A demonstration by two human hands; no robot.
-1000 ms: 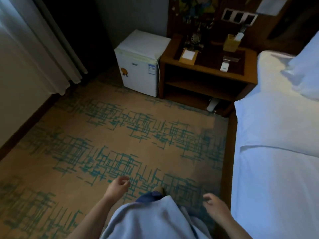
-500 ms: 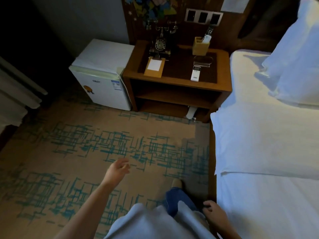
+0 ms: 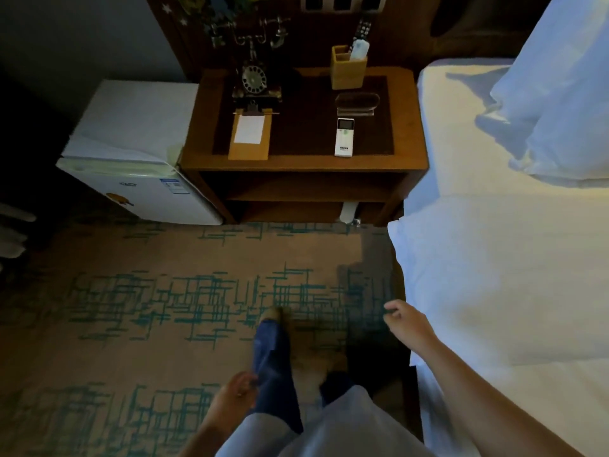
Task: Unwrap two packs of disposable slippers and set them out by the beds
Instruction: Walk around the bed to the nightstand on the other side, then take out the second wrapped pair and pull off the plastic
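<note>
- Left hand (image 3: 235,395) low beside the blue-trousered leg (image 3: 273,367), fingers loosely curled, grip empty.
- Right hand (image 3: 403,319) over the carpet (image 3: 131,308) beside the bed (image 3: 501,275), fingers relaxed, grip empty.
- Slipper packs nowhere visible.

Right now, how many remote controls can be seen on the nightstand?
2. A white remote control with a display lies flat on the nightstand near its front right. A second remote stands in the wooden holder at the back. Others may be hidden in the holder.
</note>
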